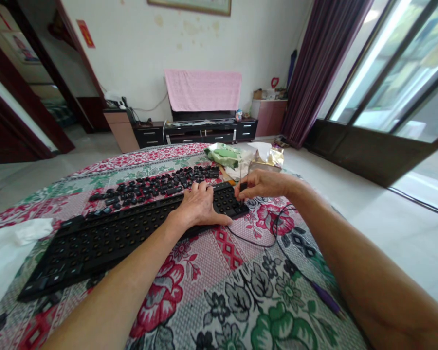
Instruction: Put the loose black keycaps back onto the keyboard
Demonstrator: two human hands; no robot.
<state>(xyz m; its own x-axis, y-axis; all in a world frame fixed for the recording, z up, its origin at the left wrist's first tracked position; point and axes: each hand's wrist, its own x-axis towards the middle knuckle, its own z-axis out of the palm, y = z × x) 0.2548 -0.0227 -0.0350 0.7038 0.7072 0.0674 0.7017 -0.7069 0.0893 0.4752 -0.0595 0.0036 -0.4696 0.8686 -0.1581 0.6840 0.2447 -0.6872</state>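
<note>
A black keyboard (pixel 124 233) lies slanted across the cloth-covered table, most of its keycaps off and the bare key posts showing. My left hand (pixel 197 206) spans its right part, fingers bent over the far side and thumb stretched along the near edge, gripping it. Over the keyboard's right end, my right hand (pixel 257 185) pinches a small black piece (pixel 243 186) with thin wire-like lines above it; its exact kind is unclear. Beyond the keyboard lies a long pile of loose black keycaps (pixel 146 188).
The keyboard's cable (pixel 255 241) loops right to a purple plug (pixel 326 298). A green packet (pixel 222 154) and white tissue (pixel 261 150) sit at the table's far right. White cloth or plastic (pixel 10 255) lies at left. Further back stands a TV cabinet (pixel 200 132).
</note>
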